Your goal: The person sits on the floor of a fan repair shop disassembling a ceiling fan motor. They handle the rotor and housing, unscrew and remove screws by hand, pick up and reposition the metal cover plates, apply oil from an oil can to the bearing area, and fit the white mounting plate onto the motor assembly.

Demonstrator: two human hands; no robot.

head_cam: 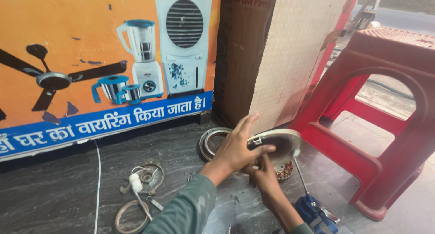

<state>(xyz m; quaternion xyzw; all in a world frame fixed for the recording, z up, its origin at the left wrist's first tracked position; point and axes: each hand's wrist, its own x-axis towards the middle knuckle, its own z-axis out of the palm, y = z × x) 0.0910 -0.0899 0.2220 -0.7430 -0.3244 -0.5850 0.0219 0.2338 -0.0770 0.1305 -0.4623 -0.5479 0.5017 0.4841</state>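
A round grey metal fan motor cover (pixel 283 141) is held tilted just above the dark stone floor. My left hand (pixel 235 148), in a green sleeve, lies over its left rim with the fingers spread and the thumb pressed on the face. Curled under the near edge, my right hand (pixel 263 173) grips it from below. Copper windings (pixel 285 171) show beneath the cover. A thin metal rod (pixel 300 177) runs from the cover down to a blue tool (pixel 315 211) by my right forearm.
A round metal housing (pixel 212 142) lies on the floor behind my left hand. Further left are a small metal plate with a white part (pixel 146 177), a loose ring (pixel 129 218) and a white wire (pixel 97 184). A red plastic stool (pixel 385 125) stands right, a cardboard box (pixel 244 52) behind.
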